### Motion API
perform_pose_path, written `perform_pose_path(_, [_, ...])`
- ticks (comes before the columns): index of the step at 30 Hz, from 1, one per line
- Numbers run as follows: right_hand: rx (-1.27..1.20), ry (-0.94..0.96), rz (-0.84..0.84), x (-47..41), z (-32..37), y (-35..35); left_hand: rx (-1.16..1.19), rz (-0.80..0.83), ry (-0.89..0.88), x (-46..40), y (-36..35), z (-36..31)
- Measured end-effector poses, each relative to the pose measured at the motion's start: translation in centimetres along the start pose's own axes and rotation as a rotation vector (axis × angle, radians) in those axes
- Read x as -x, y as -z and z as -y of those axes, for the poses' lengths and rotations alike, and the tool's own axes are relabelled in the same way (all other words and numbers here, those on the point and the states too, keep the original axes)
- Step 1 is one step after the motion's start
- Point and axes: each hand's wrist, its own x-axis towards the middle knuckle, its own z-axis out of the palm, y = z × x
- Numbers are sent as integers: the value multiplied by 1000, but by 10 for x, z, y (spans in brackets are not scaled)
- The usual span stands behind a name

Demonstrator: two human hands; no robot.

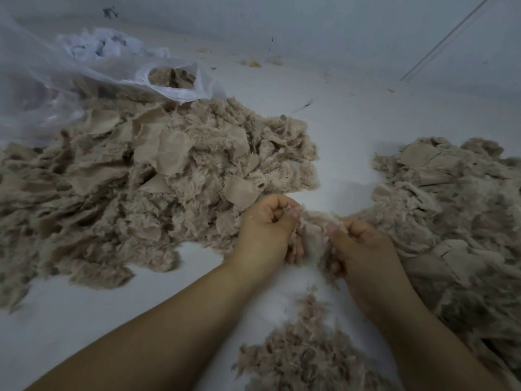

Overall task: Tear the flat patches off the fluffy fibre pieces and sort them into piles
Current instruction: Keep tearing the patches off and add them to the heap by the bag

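While both hands clamp one fluffy piece (311, 230) between them, left hand (266, 230) and right hand (363, 249) pinch its opposite edges, mid-tear. Left of that piece lies the big pile (146, 176), right of it another pile (451, 210), nearer the person loose fluff (307, 354). Plenty looks left. No readable writing.
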Motion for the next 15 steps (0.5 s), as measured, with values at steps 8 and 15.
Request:
perform_pose_path(8, [-214,-74,-62,-3,-1,-1,-339,3,-16,-1,3,5])
perform_pose_path(15, [-294,-36,-110,-6,-5,0,-788,737,79,13,11,-19])
